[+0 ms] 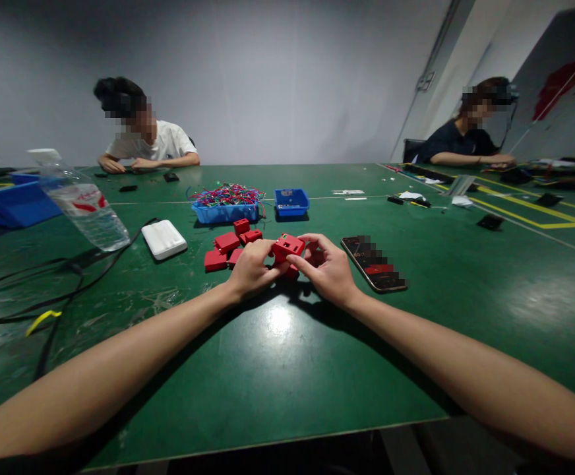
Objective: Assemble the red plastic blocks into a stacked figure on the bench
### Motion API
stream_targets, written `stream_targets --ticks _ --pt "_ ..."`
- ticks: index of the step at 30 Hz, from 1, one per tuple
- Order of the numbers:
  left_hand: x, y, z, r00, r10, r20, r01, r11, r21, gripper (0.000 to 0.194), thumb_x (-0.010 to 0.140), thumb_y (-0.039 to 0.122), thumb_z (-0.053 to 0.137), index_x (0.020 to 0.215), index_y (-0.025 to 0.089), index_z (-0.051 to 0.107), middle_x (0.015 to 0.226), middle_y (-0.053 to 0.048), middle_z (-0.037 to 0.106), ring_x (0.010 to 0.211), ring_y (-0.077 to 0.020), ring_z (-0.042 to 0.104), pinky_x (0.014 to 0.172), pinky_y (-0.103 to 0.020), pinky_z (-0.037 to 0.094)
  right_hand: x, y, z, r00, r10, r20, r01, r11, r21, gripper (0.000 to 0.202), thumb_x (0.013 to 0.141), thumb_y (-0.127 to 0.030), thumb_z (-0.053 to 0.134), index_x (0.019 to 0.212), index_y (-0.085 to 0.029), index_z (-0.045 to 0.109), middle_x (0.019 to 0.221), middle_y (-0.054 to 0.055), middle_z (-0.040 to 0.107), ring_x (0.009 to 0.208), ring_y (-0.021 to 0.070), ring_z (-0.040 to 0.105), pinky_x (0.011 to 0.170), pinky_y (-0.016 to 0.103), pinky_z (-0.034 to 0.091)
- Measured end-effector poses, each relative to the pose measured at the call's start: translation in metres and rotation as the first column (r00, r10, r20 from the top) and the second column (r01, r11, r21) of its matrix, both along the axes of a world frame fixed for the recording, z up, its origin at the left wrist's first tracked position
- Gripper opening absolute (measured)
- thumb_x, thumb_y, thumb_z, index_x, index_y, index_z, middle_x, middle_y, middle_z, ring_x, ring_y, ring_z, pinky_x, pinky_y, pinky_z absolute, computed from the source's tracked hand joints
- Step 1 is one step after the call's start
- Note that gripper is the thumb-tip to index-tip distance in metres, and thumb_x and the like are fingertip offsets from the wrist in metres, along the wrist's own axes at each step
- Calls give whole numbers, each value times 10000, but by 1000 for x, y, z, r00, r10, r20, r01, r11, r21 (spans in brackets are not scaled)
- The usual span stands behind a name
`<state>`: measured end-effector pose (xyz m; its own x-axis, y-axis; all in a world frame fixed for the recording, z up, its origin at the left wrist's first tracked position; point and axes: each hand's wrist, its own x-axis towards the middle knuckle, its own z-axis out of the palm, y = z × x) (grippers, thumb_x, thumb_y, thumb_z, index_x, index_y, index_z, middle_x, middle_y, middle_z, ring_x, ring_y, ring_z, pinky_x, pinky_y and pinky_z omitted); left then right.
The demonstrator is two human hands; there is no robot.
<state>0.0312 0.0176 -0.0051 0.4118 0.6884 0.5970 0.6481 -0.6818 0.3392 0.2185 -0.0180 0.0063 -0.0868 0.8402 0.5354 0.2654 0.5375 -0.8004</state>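
A small red box [288, 245] with dark slots in its face is raised a little above the green table [268, 369], between my two hands. My left hand [254, 269] grips its left side with bent fingers. On the other side, my right hand [331, 269] has its thumb and fingers closed on the same box. Just behind and left of my left hand lies a loose group of several red boxes [227, 243]. Another red piece shows partly under the held box, mostly hidden by my fingers.
Behind are a blue tray of coloured wires [225, 212] and a small blue tray [291, 203]. A phone [374, 264] lies right; a white device [163, 239], tilted bottle [84, 201] and black cable [94, 280] lie left. Two people [151, 142] [458, 142] sit across.
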Motion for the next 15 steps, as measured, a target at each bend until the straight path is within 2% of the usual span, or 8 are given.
stream_targets --ticks 3,5,10,13,15 --pt "-1 0 2 997 40 60 -36 997 -71 201 835 362 575 821 162 587 803 -51 651 733 -197 604 699 -319 479 1 1 0 999 31 17 -31 999 -17 358 795 -422 685 1054 -193 592 741 -18 560 578 112 532 554 246 439" --pt "-1 -1 2 994 55 99 -45 994 -100 185 829 345 572 792 164 577 791 -47 658 718 -190 611 678 -302 479 1 2 0 998 36 46 -35 999 -16 323 813 -398 663 1053 -195 588 774 -10 575 574 109 542 549 245 439" --pt "0 -1 5 981 -5 193 34 989 -147 221 844 346 547 963 166 593 946 -69 705 848 -213 664 761 -315 510 2 4 -1 992 32 119 -31 999 -11 354 804 -328 664 1120 -195 573 871 15 608 578 97 529 553 242 446" --pt "0 -1 6 973 -57 222 95 982 -164 261 852 348 529 1031 166 582 987 -77 709 885 -216 672 781 -314 519 3 4 -1 991 37 131 -40 999 19 478 790 -324 680 1235 -224 539 1023 48 598 633 98 551 564 237 459" --pt "-1 -1 6 974 -95 204 131 976 -171 274 856 359 519 1036 161 580 955 -75 707 841 -210 670 752 -302 519 4 4 -1 988 66 141 -72 997 36 553 798 -315 671 1319 -259 495 1153 72 565 683 101 575 559 227 460"
